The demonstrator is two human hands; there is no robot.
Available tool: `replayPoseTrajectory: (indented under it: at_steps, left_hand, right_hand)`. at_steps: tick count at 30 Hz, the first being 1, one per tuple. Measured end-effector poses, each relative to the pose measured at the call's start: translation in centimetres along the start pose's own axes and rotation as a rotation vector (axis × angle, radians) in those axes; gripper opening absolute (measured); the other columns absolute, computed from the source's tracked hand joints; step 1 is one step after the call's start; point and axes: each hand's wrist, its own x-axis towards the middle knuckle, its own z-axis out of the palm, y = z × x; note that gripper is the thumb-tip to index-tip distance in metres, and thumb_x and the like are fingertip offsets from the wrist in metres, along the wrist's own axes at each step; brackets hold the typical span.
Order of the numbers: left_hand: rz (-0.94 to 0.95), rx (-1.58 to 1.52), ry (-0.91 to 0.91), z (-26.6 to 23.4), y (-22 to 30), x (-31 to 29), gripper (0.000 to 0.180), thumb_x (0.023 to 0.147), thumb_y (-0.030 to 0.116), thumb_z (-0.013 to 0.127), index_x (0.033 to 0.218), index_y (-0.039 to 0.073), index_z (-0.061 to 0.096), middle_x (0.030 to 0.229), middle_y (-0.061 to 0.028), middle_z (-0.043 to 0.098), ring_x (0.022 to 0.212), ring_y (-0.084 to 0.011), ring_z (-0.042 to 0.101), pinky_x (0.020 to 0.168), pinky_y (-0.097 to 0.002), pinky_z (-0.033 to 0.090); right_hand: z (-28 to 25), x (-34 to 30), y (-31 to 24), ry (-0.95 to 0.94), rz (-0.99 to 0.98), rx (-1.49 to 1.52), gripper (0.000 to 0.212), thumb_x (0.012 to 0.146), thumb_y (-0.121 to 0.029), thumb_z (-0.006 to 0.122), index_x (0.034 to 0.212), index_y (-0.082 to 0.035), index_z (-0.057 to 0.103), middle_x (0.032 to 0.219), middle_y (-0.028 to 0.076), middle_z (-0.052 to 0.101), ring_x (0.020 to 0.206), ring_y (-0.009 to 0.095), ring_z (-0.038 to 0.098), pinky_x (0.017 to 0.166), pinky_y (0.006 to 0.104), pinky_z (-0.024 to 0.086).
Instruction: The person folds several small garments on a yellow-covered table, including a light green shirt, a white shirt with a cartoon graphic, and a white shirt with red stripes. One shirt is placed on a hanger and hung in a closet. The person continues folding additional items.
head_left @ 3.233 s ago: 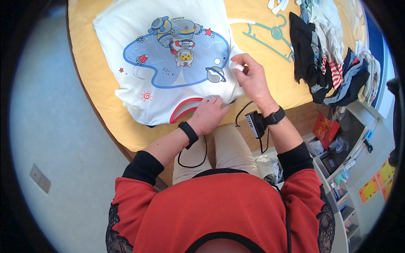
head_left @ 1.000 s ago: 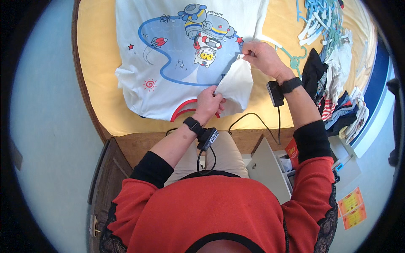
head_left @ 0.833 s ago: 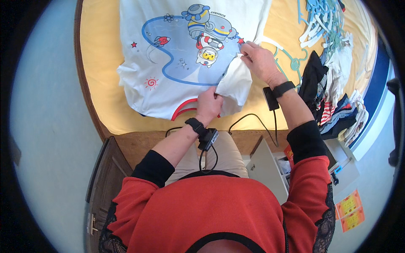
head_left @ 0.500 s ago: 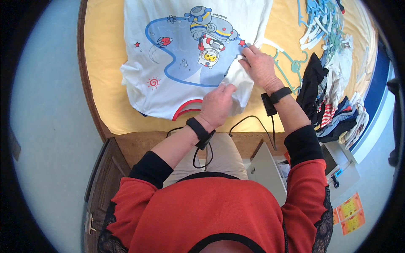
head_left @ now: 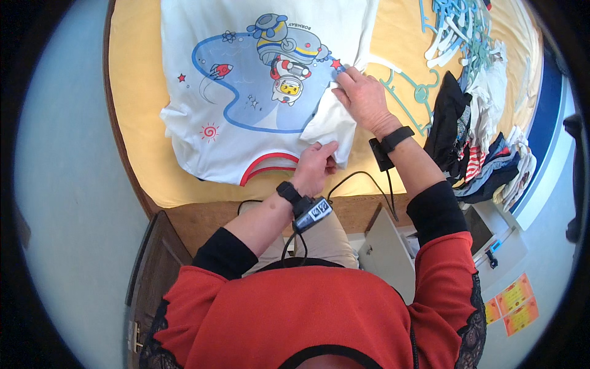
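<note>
Head view: a white shirt (head_left: 261,120) lay print side up on a yellow sheet (head_left: 138,117), its red collar (head_left: 252,167) toward the person and its far end running out at the upper border. On the right side a plain white flap (head_left: 330,126) was turned inward over the blue print. The left hand (head_left: 318,161) pinched the flap's near end between thumb and fingers, just beside the collar; the right hand (head_left: 351,92) had its fingers at the flap's far corner, though whether it gripped or only pressed could not be told.

Judging by the lie of the cloth, the right side was partly folded in, while the left side, with its bunched sleeve (head_left: 175,120), was spread outward and not yet turned.

As for room, a strip of sheet showed between the shirt and the bed's left edge, but the collar lay near the front wooden edge (head_left: 193,221). A green hanger (head_left: 421,93) sat near the right hand, with dark and white clothes (head_left: 444,120) beyond it. A black cable (head_left: 369,174) looped between the forearms, well within snagging reach, it seemed.
</note>
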Motion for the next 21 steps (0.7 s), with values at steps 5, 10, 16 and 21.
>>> replayPoseTrajectory:
  at_steps: [5,10,16,21]
  left_hand:
    - [1.111,0.963,0.295,0.4,0.4,-1.7,0.035,0.088,0.013,0.072,0.118,-0.003,0.065,0.118,-0.0151,0.060,0.107,-0.0304,0.062,0.092,-0.0371,0.050]
    - [0.855,0.852,0.336,-0.6,1.0,-0.7,0.024,0.088,0.009,0.068,0.109,-0.004,0.064,0.099,-0.0145,0.066,0.081,-0.0278,0.067,0.071,-0.0379,0.055]
    - [0.246,0.305,0.207,-2.3,0.6,1.0,0.019,0.093,0.012,0.066,0.103,-0.003,0.061,0.079,-0.0121,0.067,0.056,-0.0180,0.067,0.045,-0.0307,0.054]
    - [0.196,0.472,0.163,-2.5,1.8,-0.4,0.023,0.093,0.018,0.069,0.103,-0.001,0.062,0.079,-0.0085,0.067,0.053,-0.0139,0.062,0.044,-0.0282,0.050]
  right_hand:
    - [0.6,-0.1,0.2,0.070,-0.012,-0.006,0.021,0.087,-0.026,0.070,0.096,-0.011,0.060,0.096,0.008,0.060,0.080,0.031,0.063,0.071,0.0399,0.050]
    - [1.1,-0.4,0.1,0.045,0.013,-0.010,0.024,0.086,-0.028,0.071,0.100,-0.012,0.059,0.099,0.007,0.060,0.086,0.027,0.064,0.075,0.0399,0.049]
    - [0.0,-1.0,-0.5,0.150,0.088,0.131,0.024,0.086,-0.025,0.072,0.102,-0.011,0.060,0.101,0.006,0.059,0.088,0.029,0.064,0.075,0.0419,0.050]
    - [-2.1,-3.5,-1.4,0.249,0.148,0.281,0.017,0.086,-0.014,0.068,0.102,-0.011,0.062,0.096,0.008,0.059,0.084,0.033,0.063,0.070,0.0428,0.052]
